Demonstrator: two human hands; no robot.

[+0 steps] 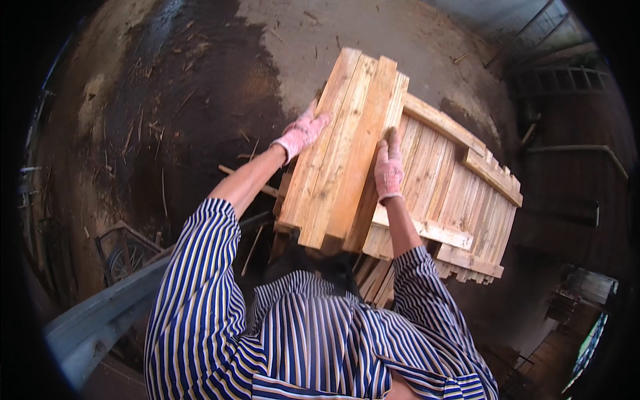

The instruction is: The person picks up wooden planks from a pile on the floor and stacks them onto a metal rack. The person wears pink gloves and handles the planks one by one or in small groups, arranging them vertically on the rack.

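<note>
A bundle of light wooden boards (343,150) lies lengthwise in front of me, the ends of its boards uneven. My left hand (304,133), in a pink and white work glove, presses on the bundle's left edge. On the opposite side, my right hand (389,167) is gloved the same way and holds the right edge, fingers pointing away from me. Both hands squeeze the boards between them. To the right, beside the bundle, is a wide stack of similar boards (437,167). What lies under the bundle is mostly hidden.
Crosswise slats (493,177) lie along the far and near sides of the wide stack. A grey-blue metal beam (110,313) runs at lower left, near a spoked wheel (120,260). Wood scraps (160,130) litter the dark, wet-looking ground. A loose stick (247,181) juts out left of the bundle.
</note>
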